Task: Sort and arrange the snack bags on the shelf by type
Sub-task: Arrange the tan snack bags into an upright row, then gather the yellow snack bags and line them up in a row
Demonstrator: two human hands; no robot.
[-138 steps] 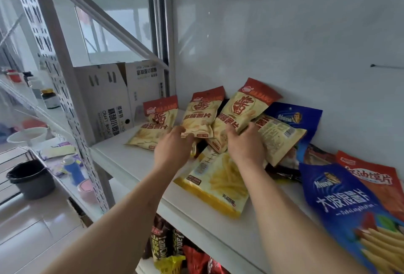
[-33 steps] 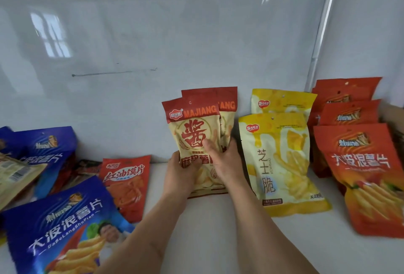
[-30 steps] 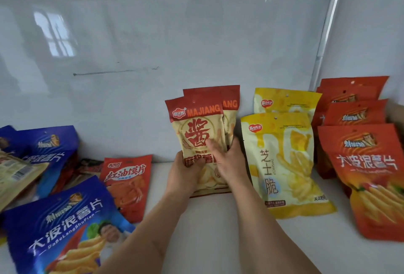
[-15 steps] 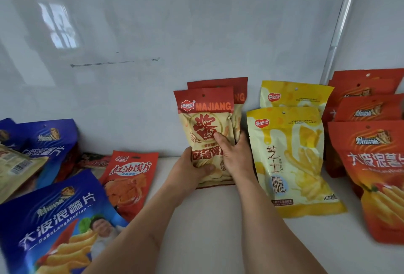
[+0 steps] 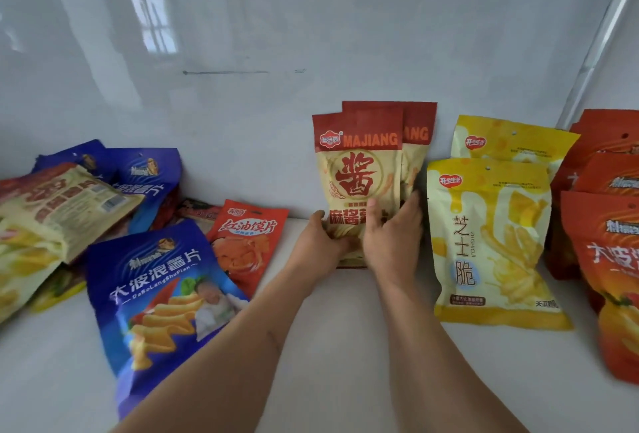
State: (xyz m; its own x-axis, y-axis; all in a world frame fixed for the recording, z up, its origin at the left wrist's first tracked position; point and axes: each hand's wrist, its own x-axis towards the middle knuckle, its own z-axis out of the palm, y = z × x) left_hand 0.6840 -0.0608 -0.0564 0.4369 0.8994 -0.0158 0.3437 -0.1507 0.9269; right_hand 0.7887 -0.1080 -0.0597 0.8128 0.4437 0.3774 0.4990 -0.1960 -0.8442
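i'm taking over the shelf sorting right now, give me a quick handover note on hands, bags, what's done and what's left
Left hand and right hand: both grip the lower part of the front MAJIANG bag, upright against the back wall with more of its kind behind.
Done: yellow cheese bags lined up right of it; orange-red bags grouped at far right.
Left: the mixed pile at left, with a blue bag lying flat, more blue bags behind, a red-oil bag and a back-up MAJIANG-type bag, needs sorting.
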